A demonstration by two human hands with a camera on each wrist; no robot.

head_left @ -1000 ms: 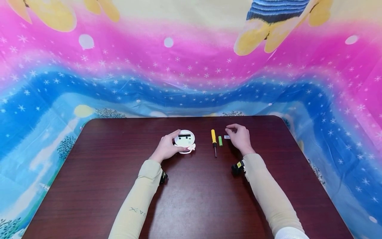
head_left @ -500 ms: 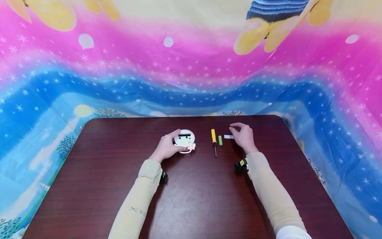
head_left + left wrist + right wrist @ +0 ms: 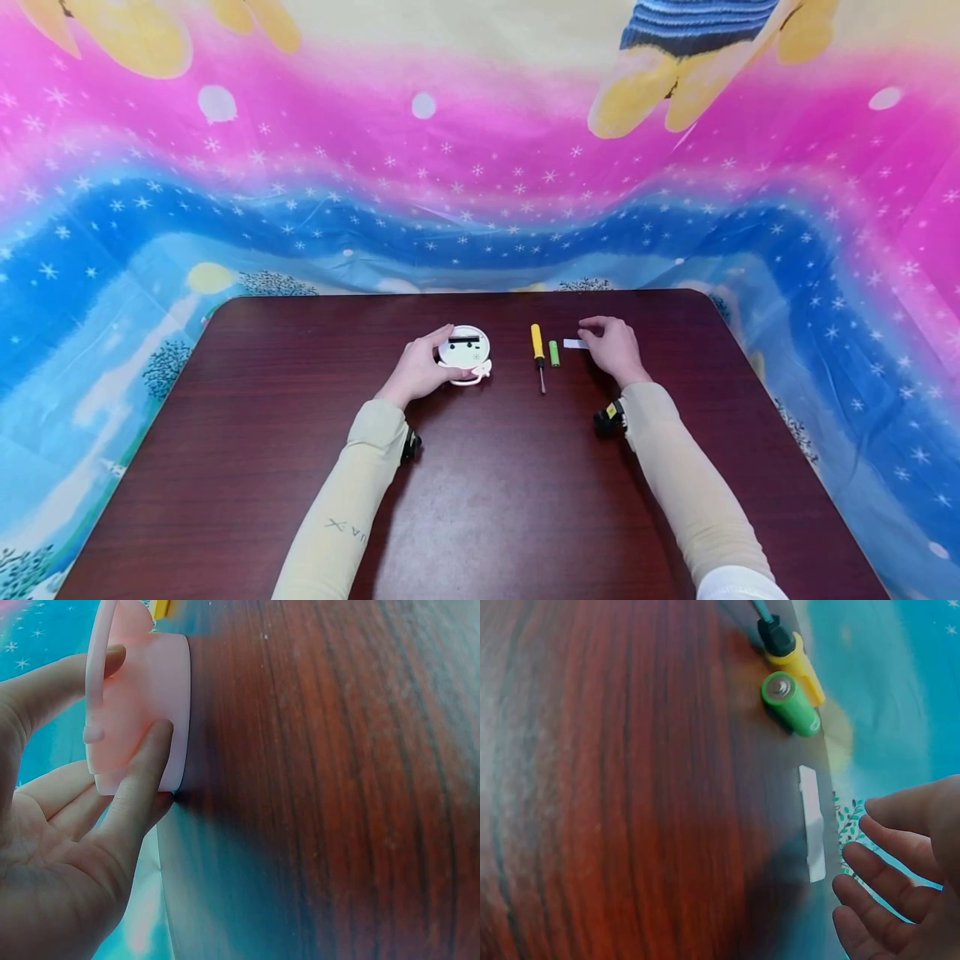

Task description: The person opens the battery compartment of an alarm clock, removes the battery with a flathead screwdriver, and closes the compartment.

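My left hand (image 3: 417, 369) grips a round white device (image 3: 464, 353) at its left side, fingers on the far edge and thumb at the near edge. The device's upper face shows a dark slot and small dark holes, and a thin loop handle lies at its near side. In the left wrist view the device (image 3: 142, 712) looks pale pink and stands on the table. My right hand (image 3: 613, 348) is beside a small white strip (image 3: 574, 343), fingers loosely bent and holding nothing. In the right wrist view the whole strip (image 3: 811, 825) lies flat, just apart from the fingertips.
A green battery (image 3: 554, 353) lies left of the strip. Beside it is a screwdriver (image 3: 537, 343) with a yellow handle, its shaft pointing toward me. The dark wooden table (image 3: 480, 500) ends at a printed cloth (image 3: 480, 183) along the back and sides.
My right hand has drawn back to the right, uncovering more of the white strip on the table. The left hand and the round device have stayed in place.
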